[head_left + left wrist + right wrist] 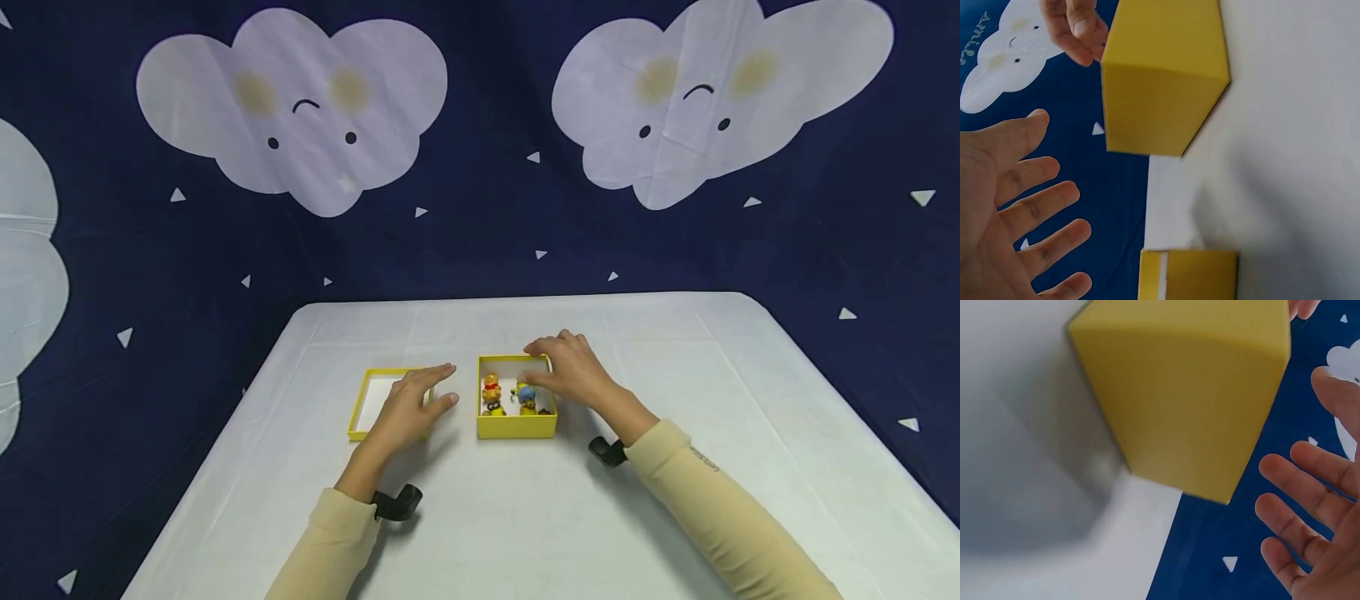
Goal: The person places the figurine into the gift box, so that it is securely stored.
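Note:
A yellow open-topped box (516,427) stands on the table with several small toy figures inside. Among them are an orange bear figure (491,388) in red, a blue-and-yellow figure (527,394) and a yellow figure with goggles (494,409). My right hand (573,368) hovers over the box's right side, fingers loosely bent; the right wrist view shows nothing in its grasp. To the left lies a yellow-rimmed box lid (358,410), white inside, partly hidden by my left hand (405,414). That hand's fingers (1041,206) are spread and hold nothing.
White cloth covers the table (480,517), whose far edge meets a dark blue curtain (480,208) printed with clouds and small white triangles. A black wrist camera (399,503) sits on the left wrist, another black camera (606,452) on the right.

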### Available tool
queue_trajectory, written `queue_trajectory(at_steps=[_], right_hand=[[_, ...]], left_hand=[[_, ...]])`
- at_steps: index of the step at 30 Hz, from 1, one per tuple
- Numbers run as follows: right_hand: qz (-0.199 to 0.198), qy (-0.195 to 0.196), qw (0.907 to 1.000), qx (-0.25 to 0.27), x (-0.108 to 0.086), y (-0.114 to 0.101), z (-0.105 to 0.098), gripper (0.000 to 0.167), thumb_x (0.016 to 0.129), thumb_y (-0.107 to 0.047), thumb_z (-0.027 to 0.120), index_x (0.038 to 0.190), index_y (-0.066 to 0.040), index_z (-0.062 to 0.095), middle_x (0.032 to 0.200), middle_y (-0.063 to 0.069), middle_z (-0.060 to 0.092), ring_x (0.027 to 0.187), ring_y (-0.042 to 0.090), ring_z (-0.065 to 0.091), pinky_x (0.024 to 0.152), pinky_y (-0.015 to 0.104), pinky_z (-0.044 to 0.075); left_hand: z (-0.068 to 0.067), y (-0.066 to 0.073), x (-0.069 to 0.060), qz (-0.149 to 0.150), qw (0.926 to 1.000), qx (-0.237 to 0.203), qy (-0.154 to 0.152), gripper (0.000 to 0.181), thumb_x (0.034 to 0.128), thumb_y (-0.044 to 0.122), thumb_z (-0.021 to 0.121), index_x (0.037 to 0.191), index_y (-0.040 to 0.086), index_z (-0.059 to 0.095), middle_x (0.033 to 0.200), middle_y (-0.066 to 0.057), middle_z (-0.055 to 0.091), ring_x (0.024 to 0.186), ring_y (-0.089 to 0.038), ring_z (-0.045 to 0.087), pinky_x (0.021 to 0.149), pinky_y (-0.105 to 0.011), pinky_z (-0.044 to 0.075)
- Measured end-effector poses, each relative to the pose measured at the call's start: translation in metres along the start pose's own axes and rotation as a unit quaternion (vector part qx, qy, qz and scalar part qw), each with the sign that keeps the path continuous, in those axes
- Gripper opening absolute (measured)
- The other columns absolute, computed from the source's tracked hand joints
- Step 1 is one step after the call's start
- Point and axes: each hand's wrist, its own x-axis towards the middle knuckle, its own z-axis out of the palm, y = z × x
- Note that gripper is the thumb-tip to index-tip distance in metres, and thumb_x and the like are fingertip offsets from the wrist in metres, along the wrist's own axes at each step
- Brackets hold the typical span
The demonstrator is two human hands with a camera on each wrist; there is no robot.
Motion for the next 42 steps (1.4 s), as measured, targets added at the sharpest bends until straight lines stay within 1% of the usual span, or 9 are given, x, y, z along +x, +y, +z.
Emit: queue_trajectory(at_steps=[6, 12, 18, 23, 25, 31, 33, 36, 42], right_hand=[[-0.002, -0.001, 0.9998, 0.018, -0.003, -0.017, -0.001, 0.051, 0.082, -0.044, 0.07, 0.122, -0.014, 0.062, 0.116, 0.002, 0.068, 0.097, 0.019, 0.052, 0.087, 0.037, 0.039], [-0.01, -0.003, 0.9997, 0.023, -0.006, -0.036, 0.002, 0.054, 0.082, -0.044, 0.07, 0.125, -0.015, 0.06, 0.121, 0.002, 0.065, 0.1, 0.019, 0.051, 0.09, 0.037, 0.04], [-0.044, 0.008, 0.998, 0.044, -0.006, -0.056, 0.013, 0.052, 0.08, -0.041, 0.073, 0.122, -0.012, 0.062, 0.121, 0.003, 0.066, 0.097, 0.018, 0.05, 0.087, 0.035, 0.04], [-0.054, 0.002, 0.9976, 0.044, -0.005, -0.072, 0.02, 0.054, 0.08, -0.042, 0.073, 0.125, -0.015, 0.06, 0.123, 0.001, 0.065, 0.097, 0.016, 0.05, 0.083, 0.031, 0.042], [-0.056, -0.004, 0.9974, 0.046, -0.004, -0.078, 0.022, 0.057, 0.08, -0.043, 0.072, 0.128, -0.016, 0.058, 0.12, 0.001, 0.066, 0.099, 0.017, 0.05, 0.084, 0.032, 0.043], [-0.051, -0.016, 0.996, 0.071, -0.003, -0.094, 0.032, 0.057, 0.084, -0.041, 0.068, 0.132, -0.013, 0.054, 0.105, 0.004, 0.069, 0.114, 0.024, 0.052, 0.099, 0.041, 0.041], [-0.048, -0.017, 0.9957, 0.078, -0.003, -0.099, 0.035, 0.056, 0.086, -0.04, 0.067, 0.132, -0.012, 0.053, 0.113, 0.005, 0.067, 0.12, 0.026, 0.05, 0.103, 0.043, 0.04], [-0.049, -0.013, 0.9957, 0.077, -0.003, -0.107, 0.04, 0.056, 0.086, -0.04, 0.066, 0.133, -0.011, 0.053, 0.128, 0.006, 0.062, 0.12, 0.027, 0.05, 0.103, 0.042, 0.04], [-0.052, -0.005, 0.995, 0.085, -0.001, -0.121, 0.049, 0.06, 0.087, -0.039, 0.066, 0.135, -0.008, 0.049, 0.132, 0.007, 0.059, 0.115, 0.025, 0.051, 0.097, 0.039, 0.046]], left_hand=[[-0.017, -0.01, -0.008, -0.005, 0.9996, 0.006, 0.027, 0.046, 0.0888, 0.03, 0.065, 0.132, 0.018, 0.056, 0.138, -0.006, 0.055, 0.13, -0.028, 0.047, 0.109, -0.051, 0.032], [-0.032, -0.023, -0.016, -0.014, 0.9991, 0.007, 0.04, 0.049, 0.0875, 0.027, 0.067, 0.133, 0.016, 0.055, 0.137, -0.012, 0.055, 0.13, -0.033, 0.046, 0.109, -0.055, 0.031], [-0.048, -0.036, -0.026, -0.042, 0.9989, 0.004, 0.019, 0.054, 0.0881, 0.028, 0.066, 0.138, 0.016, 0.049, 0.143, -0.013, 0.048, 0.133, -0.035, 0.039, 0.107, -0.057, 0.029], [-0.058, -0.046, -0.031, -0.051, 0.9987, -0.009, 0.001, 0.059, 0.0881, 0.028, 0.066, 0.141, 0.015, 0.045, 0.147, -0.013, 0.042, 0.135, -0.036, 0.035, 0.108, -0.061, 0.028], [-0.061, -0.051, -0.033, -0.053, 0.9985, -0.012, -0.007, 0.06, 0.088, 0.028, 0.066, 0.142, 0.014, 0.043, 0.148, -0.014, 0.04, 0.136, -0.036, 0.033, 0.108, -0.062, 0.027], [-0.071, -0.064, -0.038, -0.067, 0.9974, -0.005, -0.026, 0.063, 0.0882, 0.027, 0.066, 0.144, 0.012, 0.04, 0.15, -0.017, 0.037, 0.138, -0.039, 0.028, 0.109, -0.064, 0.024], [-0.075, -0.069, -0.04, -0.069, 0.9971, -0.005, -0.03, 0.064, 0.0885, 0.026, 0.065, 0.144, 0.011, 0.039, 0.15, -0.018, 0.036, 0.138, -0.04, 0.027, 0.109, -0.064, 0.024], [-0.079, -0.074, -0.043, -0.069, 0.997, -0.008, -0.035, 0.064, 0.0886, 0.024, 0.065, 0.144, 0.009, 0.038, 0.151, -0.017, 0.035, 0.138, -0.04, 0.026, 0.108, -0.064, 0.024], [-0.086, -0.083, -0.047, -0.061, 0.9966, -0.017, -0.054, 0.065, 0.0876, 0.025, 0.066, 0.144, 0.006, 0.039, 0.151, -0.019, 0.034, 0.138, -0.043, 0.024, 0.108, -0.065, 0.022]])
